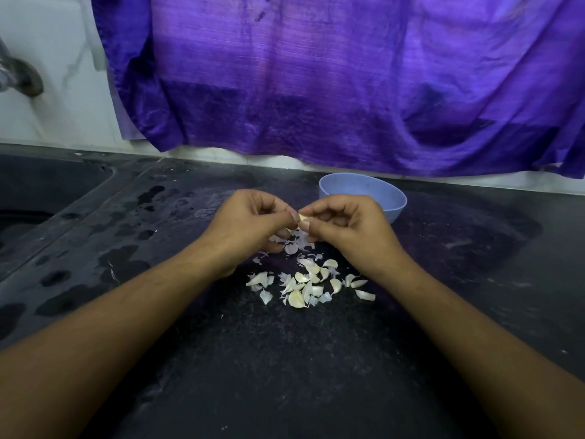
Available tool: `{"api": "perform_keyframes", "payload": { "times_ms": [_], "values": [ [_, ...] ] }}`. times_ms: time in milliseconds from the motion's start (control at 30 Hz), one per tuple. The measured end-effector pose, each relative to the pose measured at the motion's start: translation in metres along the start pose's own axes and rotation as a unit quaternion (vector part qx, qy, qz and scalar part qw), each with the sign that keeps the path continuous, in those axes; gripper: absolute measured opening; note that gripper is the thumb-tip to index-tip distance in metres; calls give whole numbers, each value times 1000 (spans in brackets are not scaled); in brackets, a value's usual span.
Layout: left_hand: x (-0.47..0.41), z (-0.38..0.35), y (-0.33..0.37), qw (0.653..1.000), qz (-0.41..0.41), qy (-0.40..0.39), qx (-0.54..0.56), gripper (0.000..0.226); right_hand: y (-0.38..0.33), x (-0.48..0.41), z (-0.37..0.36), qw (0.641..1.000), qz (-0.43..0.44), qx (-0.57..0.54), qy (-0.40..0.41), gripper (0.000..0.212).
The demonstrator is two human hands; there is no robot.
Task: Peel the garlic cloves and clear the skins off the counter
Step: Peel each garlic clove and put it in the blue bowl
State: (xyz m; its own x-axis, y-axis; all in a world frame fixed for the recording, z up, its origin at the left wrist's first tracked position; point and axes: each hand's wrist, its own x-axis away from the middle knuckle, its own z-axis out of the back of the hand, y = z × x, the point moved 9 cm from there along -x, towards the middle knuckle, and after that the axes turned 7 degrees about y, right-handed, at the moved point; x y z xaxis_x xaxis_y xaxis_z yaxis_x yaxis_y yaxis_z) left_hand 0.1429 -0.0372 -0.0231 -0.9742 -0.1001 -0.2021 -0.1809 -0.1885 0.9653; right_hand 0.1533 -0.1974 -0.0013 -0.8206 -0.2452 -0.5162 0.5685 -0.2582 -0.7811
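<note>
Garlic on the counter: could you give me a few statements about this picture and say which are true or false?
1. The left hand and the right hand both pinch one garlic clove between them. True.
2. The blue bowl stands left of the hands. False: it stands behind the right hand.
3. Loose cloves and skins lie on the counter, nearer the person than the hands. True.
4. The cloth hanging behind is green. False: it is purple.

The counter point(285, 359) is seen as dark speckled stone, matt with wet patches (glossy near the sink). The bowl point(373, 198) looks like smooth matt plastic, the skins point(294, 248) papery, and the hanging cloth point(316, 74) is woven with a slight sheen.
</note>
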Motion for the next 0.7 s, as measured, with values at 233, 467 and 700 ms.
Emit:
{"api": "perform_keyframes", "payload": {
  "times_ms": [233,467,700],
  "values": [
    [-1,1,-4,999,-3,14,-41,8,-2,2,-1,997,17,71,4,13],
    [0,1,-6,1000,8,20,-22,10,-7,4,-1,993,31,113,16,12],
    [2,-2,-3,1000,25,14,7,9,-6,3,-1,997,15,71,10,14]
  ]
}}
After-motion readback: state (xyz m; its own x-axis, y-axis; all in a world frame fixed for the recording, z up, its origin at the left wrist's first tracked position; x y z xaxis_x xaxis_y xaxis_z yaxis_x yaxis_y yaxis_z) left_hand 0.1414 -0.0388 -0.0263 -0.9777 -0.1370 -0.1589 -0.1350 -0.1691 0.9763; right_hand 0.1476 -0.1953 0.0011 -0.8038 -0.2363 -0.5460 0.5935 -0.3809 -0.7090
